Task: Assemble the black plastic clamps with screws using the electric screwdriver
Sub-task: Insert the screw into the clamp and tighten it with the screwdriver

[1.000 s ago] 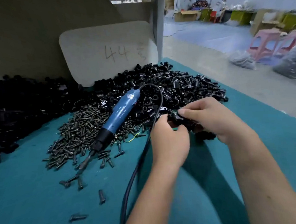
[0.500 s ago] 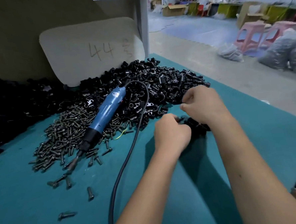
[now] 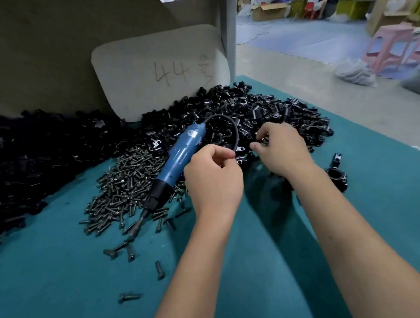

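L hand (image 3: 212, 180) loosely curled, empty — electric screwdriver (image 3: 177, 160) just to its left, long axis nose-down-left on screws (image 3: 127, 183). R hand (image 3: 281, 149) fingers pinch small part over clamps (image 3: 262, 113).

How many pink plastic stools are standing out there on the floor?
2: one pink stool at far right on the floor, a second beside it, cut by the frame edge; more may be hidden.

Glossy black plastic clamps (image 3: 262, 111), dull grey metal screws (image 3: 124, 186), matt teal, perhaps cloth, table cover (image 3: 64, 290).
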`<state>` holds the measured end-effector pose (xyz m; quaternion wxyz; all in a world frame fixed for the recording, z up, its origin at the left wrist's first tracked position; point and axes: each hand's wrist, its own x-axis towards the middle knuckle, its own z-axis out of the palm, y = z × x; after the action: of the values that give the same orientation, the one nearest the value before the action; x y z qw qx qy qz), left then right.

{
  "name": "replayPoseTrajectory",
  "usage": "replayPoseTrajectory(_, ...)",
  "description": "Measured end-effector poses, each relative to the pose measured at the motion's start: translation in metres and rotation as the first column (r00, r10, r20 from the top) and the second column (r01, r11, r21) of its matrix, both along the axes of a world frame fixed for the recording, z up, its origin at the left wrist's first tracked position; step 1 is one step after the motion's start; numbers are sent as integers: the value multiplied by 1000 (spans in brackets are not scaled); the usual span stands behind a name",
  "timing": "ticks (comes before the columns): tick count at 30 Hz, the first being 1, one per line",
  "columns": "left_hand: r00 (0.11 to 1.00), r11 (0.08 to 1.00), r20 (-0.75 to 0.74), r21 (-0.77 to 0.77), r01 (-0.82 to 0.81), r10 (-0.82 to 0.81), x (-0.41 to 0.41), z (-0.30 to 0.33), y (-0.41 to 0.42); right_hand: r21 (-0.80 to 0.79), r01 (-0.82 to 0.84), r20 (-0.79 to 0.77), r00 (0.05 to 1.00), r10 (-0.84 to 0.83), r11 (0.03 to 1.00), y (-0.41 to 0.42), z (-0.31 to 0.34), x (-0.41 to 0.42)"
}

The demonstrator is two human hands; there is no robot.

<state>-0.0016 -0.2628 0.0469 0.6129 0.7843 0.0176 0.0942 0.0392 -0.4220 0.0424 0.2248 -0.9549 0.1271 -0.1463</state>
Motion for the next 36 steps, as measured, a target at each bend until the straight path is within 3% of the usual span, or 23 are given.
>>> replayPoseTrajectory(4,984,990,113,-33,-136,139,6,1,33,268,-167,175,977,122,949,42,14,6)
replayPoseTrajectory(7,933,953,210,15,-302,292,15,-3,69,304,-289,197,951,236,908,84,16,11)
replayPoseTrajectory(10,865,888,272,66,-454,422,31,-7,115,241,-404,253,904,345,883,118,11,19)
replayPoseTrajectory(12,841,837,294,182,-516,455,42,-13,146,156,-510,266,846,461,846,140,12,22)
replayPoseTrajectory(14,792,728,349,325,-604,501,48,-21,176,16,-614,218,773,596,789,164,12,26)
replayPoseTrajectory(16,702,557,369,431,-710,609,54,-26,203,-136,-650,129,737,663,748,183,13,29)
replayPoseTrajectory(18,667,459,274,546,-701,693,59,-29,227,-163,-688,69,707,704,707,198,13,34)
replayPoseTrajectory(21,730,520,25,685,-510,683,66,-35,247,-131,-735,23,669,743,665,211,7,39)
replayPoseTrajectory(24,765,549,-81,744,-380,639,69,-40,250,-140,-723,42,678,733,677,214,-2,41)
replayPoseTrajectory(30,752,535,-25,719,-444,658,67,-44,235,-149,-702,72,695,715,697,211,-12,40)
replayPoseTrajectory(36,832,702,100,488,-519,546,66,-49,226,-106,-692,156,697,699,714,211,-18,40)
